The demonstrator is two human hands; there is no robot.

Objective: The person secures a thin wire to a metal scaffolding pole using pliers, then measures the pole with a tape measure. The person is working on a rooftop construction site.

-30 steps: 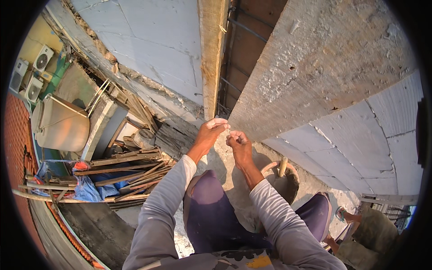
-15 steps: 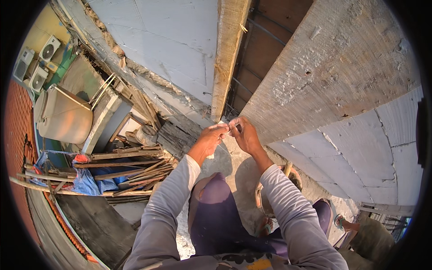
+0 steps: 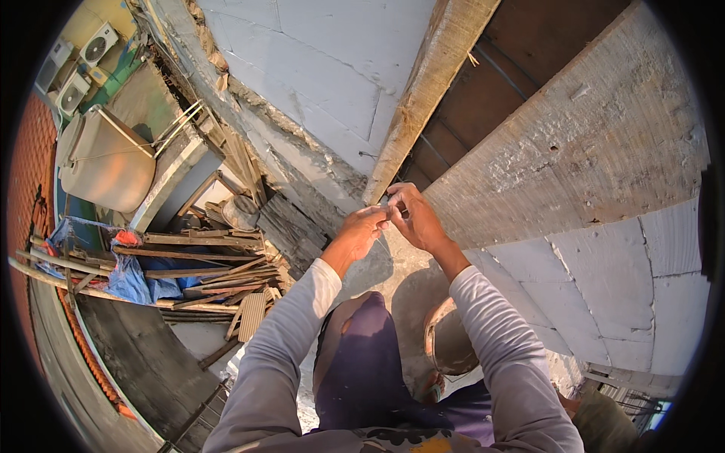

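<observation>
My left hand (image 3: 359, 232) and my right hand (image 3: 417, 219) meet in front of me, fingertips pinched together. Whatever lies between the fingers is too small to make out. Just beyond them is the lower end of a narrow upright wooden board (image 3: 432, 94). To the right stands a wide, rough board (image 3: 574, 140) spattered with dried cement. A dark gap between the boards shows thin metal rods (image 3: 502, 69) against a brown panel (image 3: 529, 34). A loose bit of wire (image 3: 367, 155) sticks out of the wall left of the narrow board.
A bucket (image 3: 451, 343) stands by my right forearm, partly hidden. Grey block walls rise ahead (image 3: 317, 68) and at right (image 3: 596, 279). Down to the left lie stacked wood strips (image 3: 219, 275), a blue tarp (image 3: 130, 281), a large tank (image 3: 106, 166) and air-conditioner units (image 3: 98, 44).
The view has turned, so the boards lean more to the right. My hands stay together, with the right fingers raised and bent a little more. The person at lower right is now mostly hidden.
</observation>
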